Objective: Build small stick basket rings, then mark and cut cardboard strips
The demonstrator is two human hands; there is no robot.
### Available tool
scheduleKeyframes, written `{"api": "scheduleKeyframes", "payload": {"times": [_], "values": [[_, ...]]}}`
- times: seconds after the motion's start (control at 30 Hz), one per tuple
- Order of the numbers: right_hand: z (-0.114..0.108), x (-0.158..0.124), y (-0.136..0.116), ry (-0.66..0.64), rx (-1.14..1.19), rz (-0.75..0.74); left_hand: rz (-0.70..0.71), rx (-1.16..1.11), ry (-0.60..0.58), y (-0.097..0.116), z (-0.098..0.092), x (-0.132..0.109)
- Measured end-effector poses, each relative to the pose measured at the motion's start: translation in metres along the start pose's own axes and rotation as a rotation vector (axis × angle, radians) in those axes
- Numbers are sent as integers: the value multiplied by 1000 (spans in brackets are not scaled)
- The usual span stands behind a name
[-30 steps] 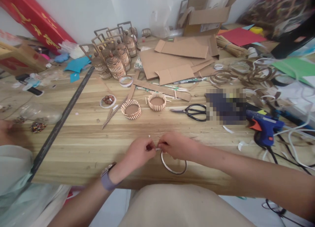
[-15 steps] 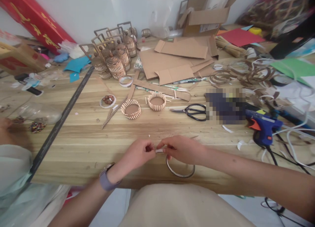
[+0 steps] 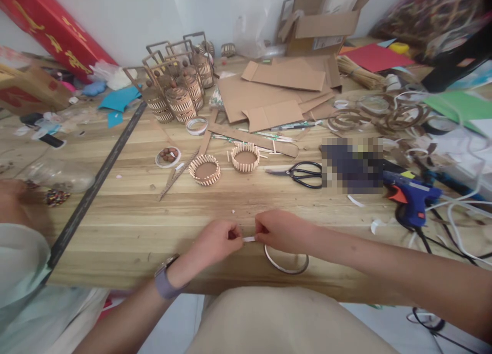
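Note:
Near the table's front edge, my left hand (image 3: 220, 239) pinches one end of a narrow white strip (image 3: 249, 239) between thumb and fingertips. My right hand (image 3: 280, 232) is closed on the same strip a short way along, and a bit of it shows stretched between the two hands. Below my right hand hangs or rests a thin curved loop (image 3: 288, 269), pale inside with a dark edge; my hand hides where it joins the strip. Beyond my hands stand two small round baskets, the left one (image 3: 205, 170) and the right one (image 3: 245, 158), with brown bases and upright stick walls.
Black-handled scissors (image 3: 303, 174) lie right of the baskets. A blue glue gun (image 3: 417, 198) with cables stands farther right. Behind are cardboard pieces (image 3: 265, 95), several lidded stick baskets with handles (image 3: 180, 105) and brown strip coils (image 3: 403, 113). Another person's arm (image 3: 13, 195) is at the left.
My right hand has slid slightly right, away from my left, so more of the white strip shows between them. Its fingers have closed tighter, and the loop has shifted slightly right.

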State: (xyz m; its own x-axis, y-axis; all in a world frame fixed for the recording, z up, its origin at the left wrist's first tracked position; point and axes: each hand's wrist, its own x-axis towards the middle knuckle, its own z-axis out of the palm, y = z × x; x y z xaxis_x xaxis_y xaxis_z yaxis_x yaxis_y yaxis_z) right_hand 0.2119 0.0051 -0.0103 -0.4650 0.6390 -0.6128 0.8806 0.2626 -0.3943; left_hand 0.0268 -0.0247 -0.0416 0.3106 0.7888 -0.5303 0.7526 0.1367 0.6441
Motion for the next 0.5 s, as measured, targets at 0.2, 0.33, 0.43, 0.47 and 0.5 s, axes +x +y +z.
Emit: {"api": "scheduleKeyframes", "payload": {"times": [0.2, 0.33, 0.43, 0.47, 0.5], "values": [[-2, 5, -7, -43, -78, 7, -10, 77, 22, 3, 0, -2], [-3, 5, -11, -66, -120, 10, -14, 123, 14, 3, 1, -1], [-2, 4, -15, -79, -147, 15, 3, 178, 4, 3, 0, 0], [-3, 3, -16, -85, -155, 18, 10, 191, -3, 3, 0, 0], [-3, 3, -18, -90, -163, 23, 15, 199, -10, 3, 0, 0]]}}
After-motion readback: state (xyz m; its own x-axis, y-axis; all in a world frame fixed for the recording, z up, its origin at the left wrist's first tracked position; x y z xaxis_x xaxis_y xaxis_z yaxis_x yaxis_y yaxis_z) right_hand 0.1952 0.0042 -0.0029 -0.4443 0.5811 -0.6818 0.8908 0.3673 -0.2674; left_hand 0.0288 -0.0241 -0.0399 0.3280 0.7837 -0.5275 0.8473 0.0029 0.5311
